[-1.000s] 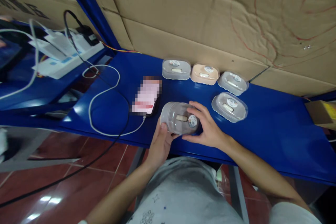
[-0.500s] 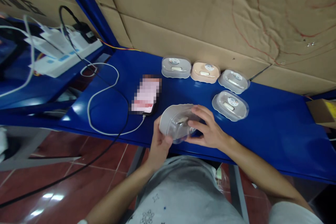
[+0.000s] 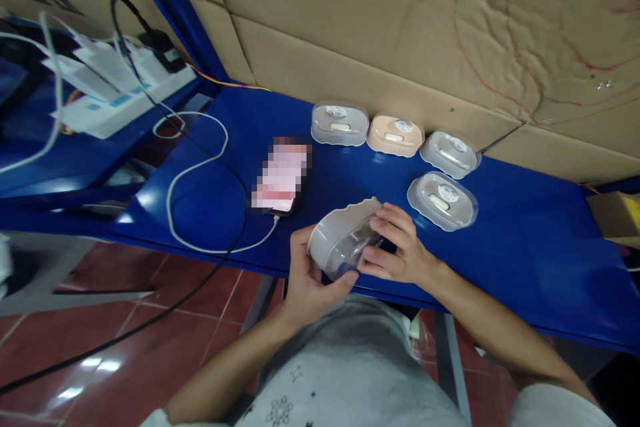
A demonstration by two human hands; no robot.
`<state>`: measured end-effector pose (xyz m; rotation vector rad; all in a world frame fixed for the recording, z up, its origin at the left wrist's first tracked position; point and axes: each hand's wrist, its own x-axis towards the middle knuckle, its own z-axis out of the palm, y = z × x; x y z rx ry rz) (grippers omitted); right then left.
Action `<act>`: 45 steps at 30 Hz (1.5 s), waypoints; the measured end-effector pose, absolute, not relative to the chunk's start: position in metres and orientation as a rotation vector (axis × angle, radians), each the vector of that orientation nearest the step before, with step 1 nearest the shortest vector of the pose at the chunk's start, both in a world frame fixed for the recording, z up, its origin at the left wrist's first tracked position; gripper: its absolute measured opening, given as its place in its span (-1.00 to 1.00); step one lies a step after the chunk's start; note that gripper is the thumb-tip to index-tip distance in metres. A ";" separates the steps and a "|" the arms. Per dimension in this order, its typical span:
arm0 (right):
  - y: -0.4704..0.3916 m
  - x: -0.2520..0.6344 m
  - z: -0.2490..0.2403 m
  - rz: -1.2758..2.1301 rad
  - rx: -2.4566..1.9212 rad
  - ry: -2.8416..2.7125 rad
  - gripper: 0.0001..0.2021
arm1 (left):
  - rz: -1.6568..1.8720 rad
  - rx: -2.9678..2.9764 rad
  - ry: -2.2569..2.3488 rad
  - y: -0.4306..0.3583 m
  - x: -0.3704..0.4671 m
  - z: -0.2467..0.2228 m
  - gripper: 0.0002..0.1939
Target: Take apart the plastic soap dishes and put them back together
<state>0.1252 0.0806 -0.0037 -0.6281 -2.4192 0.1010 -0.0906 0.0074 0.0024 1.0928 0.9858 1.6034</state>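
Note:
Both hands hold a grey oval box with a clear lid (image 3: 345, 240), tilted on its side above the front of the blue table. My left hand (image 3: 315, 280) grips its left end, thumb across the lower edge of the lid. My right hand (image 3: 395, 247) has its fingers wrapped on the right end. Beyond them stand more oval boxes with clear lids: a grey one (image 3: 340, 137), a peach one (image 3: 395, 143), another grey one (image 3: 450, 163) and a nearer grey one (image 3: 435, 213). Each carries a round sticker and a pale tab on its lid.
A phone (image 3: 283, 177) with a blurred screen lies left of the box, joined to a white cable (image 3: 173, 207). A white power strip (image 3: 100, 117) with several plugs stands at the left. Behind the blue table (image 3: 525, 247) rises a cardboard sheet (image 3: 350, 27).
The held box has tipped further over, turning its lid toward me and downward. My left thumb has moved right along its lower edge. The other boxes stay put.

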 end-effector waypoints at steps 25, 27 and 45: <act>0.084 0.109 0.024 0.292 -0.715 -2.336 0.10 | 1.398 1.002 0.912 0.010 -0.092 0.000 -0.37; 0.086 0.111 0.022 0.327 -0.710 -2.320 0.10 | 1.391 0.946 0.916 0.010 -0.093 0.001 -0.38; 0.083 0.108 0.026 0.375 -0.839 -2.297 0.02 | 1.360 0.649 0.862 0.021 -0.091 -0.004 -0.45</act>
